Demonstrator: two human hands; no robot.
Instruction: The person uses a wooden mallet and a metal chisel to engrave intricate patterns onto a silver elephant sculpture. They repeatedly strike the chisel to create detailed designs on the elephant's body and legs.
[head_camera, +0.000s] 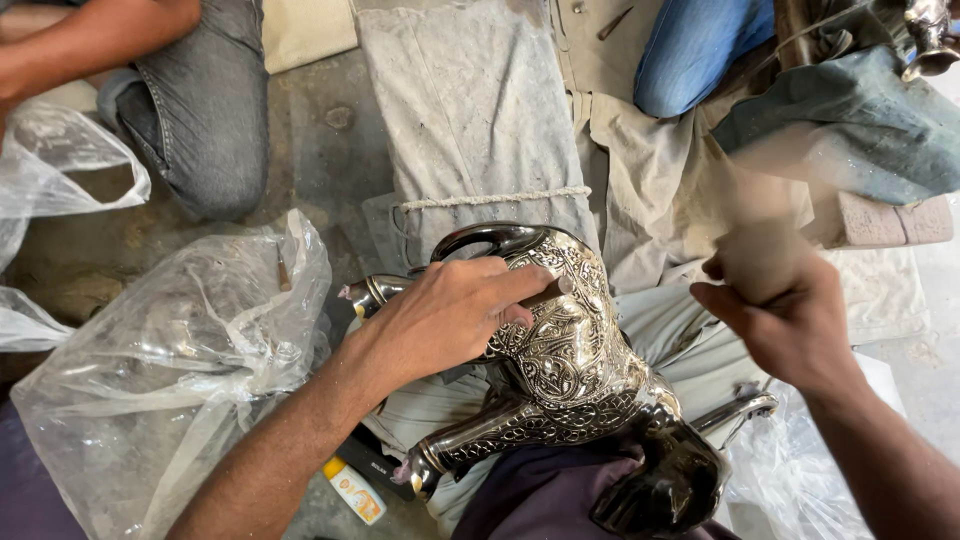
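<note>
Seen from above: a person is sitting on the floor (330, 150) with an ornate silver-coloured metal animal figure (565, 350) lying across the lap, its embossed body turned upward and its legs pointing left. The left hand (450, 315) is lying spread over the figure's back, fingers (525, 285) stretched flat along the engraved surface, apparently pressing down to steady it against the lap. The right hand (785, 320) is hovering just to the right of the figure, closed in a loose fist around a pale cloth (765, 225), which is blurring with motion; exactly how the fingers are gripping it cannot be told. A dark cloth (560, 490) is padding the figure from beneath, probably to guard its polish. Crumpled clear plastic bags (170, 370) are lying on the left, and a small yellow-and-white bottle (355, 490) is lying beneath the forearm. Two other people, in grey trousers (205, 110) and blue jeans (700, 50), are kneeling nearby.
</note>
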